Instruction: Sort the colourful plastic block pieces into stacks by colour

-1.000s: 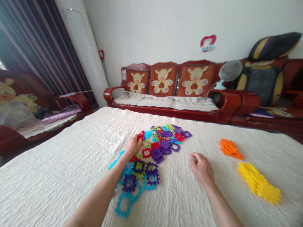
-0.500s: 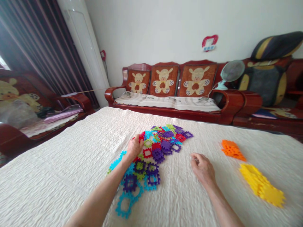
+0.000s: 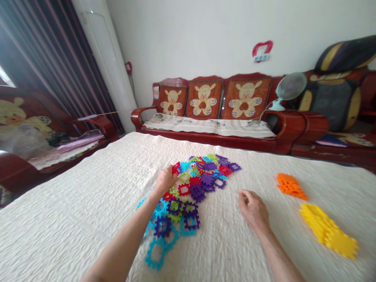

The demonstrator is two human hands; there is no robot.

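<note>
My left hand [image 3: 167,178] is closed at the left edge of a heap of plastic interlocking tiles, its fingertips on a red interlocking tile [image 3: 176,168]; the fingers hide part of it. Notched square tiles in purple, red, green and light blue overlap in the heap, among them a solid purple tile [image 3: 207,180] and a light blue frame tile [image 3: 155,253] at the near end. To the right of the heap, my right hand [image 3: 253,208] hovers or rests over the cloth with fingers curled in; nothing shows in them.
Orange tiles [image 3: 291,186] and a row of yellow tiles [image 3: 327,231] lie to the right on the quilted cream cloth [image 3: 88,219]. Behind the table stands a wooden sofa [image 3: 205,135] with bear cushions. A small fan [image 3: 290,87] sits by its right arm.
My left hand has shifted slightly left and now covers the red that showed on its left side. The right hand keeps its curled pose. The view has moved slightly.
</note>
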